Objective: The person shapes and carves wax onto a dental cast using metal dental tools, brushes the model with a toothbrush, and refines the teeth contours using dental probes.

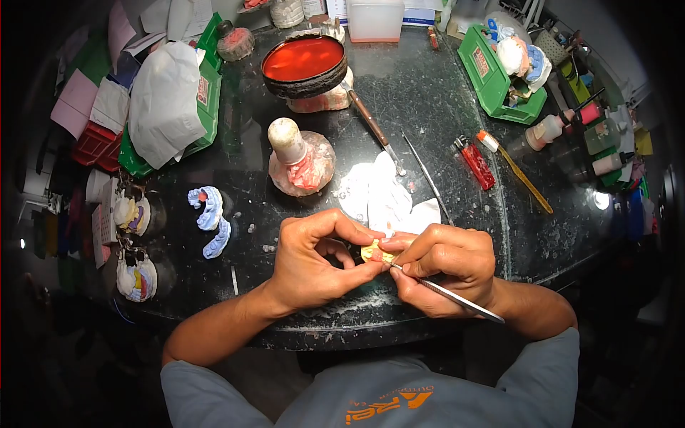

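My left hand (307, 260) pinches a small yellow dental cast (368, 252) between thumb and fingertips, above the front of the dark bench. Some pink material, perhaps wax, shows on the cast. In my right hand (457, 264) is a slim metal carving tool (460, 298), held like a pen, its tip at the cast's right side. Fingers of the right hand also come up against the cast, and part of it is hidden behind them. White paper (371, 192) lies just beyond both hands.
Behind the paper stand a capped glass spirit lamp (302, 171) and a raised pan of red wax (303, 60). A wooden-handled wax knife (369, 120), metal probe (426, 175), red lighter (474, 164) and toothbrush (526, 178) lie right of them. Blue dental casts (207, 210) sit left.
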`<state>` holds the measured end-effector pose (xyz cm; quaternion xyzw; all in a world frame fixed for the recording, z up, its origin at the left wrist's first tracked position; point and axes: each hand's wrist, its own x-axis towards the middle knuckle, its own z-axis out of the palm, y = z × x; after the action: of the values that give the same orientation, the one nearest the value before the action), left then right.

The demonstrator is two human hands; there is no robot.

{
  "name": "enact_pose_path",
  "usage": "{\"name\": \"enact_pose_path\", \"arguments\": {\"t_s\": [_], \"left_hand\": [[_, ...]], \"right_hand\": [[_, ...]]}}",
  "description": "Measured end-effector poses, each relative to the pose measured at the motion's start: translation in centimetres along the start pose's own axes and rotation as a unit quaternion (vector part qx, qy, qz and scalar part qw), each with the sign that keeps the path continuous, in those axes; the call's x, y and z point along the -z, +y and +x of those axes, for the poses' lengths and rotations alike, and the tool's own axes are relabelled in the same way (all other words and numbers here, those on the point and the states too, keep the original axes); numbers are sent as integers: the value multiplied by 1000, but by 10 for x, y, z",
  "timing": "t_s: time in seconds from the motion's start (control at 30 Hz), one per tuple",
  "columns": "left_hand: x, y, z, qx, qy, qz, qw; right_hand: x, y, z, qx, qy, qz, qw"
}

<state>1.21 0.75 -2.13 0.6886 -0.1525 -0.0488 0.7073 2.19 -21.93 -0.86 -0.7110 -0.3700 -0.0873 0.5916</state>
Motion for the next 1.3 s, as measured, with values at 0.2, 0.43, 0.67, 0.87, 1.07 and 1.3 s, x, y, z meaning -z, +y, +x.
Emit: {"name": "enact_pose_path", "arguments": {"t_s": [0.2, 0.43, 0.67, 0.87, 1.07, 1.3], "left_hand": [[1, 1, 0, 10, 0, -2, 1000], [1, 2, 0, 31, -16, -32, 999], [6, 2, 2, 35, -48, -81, 995], [13, 2, 2, 56, -85, -89, 991], [14, 4, 3, 68, -86, -116, 987], [13, 9, 4, 68, -73, -101, 990]], "right_hand": [[1, -1, 0, 1, -3, -5, 1000], [3, -2, 2, -3, 8, -9, 1000], [7, 1, 5, 8, 32, -11, 999], [12, -3, 4, 2, 35, -46, 998], [11, -4, 6, -3, 35, -39, 999], [13, 3, 7, 20, -3, 16, 1000]]}}
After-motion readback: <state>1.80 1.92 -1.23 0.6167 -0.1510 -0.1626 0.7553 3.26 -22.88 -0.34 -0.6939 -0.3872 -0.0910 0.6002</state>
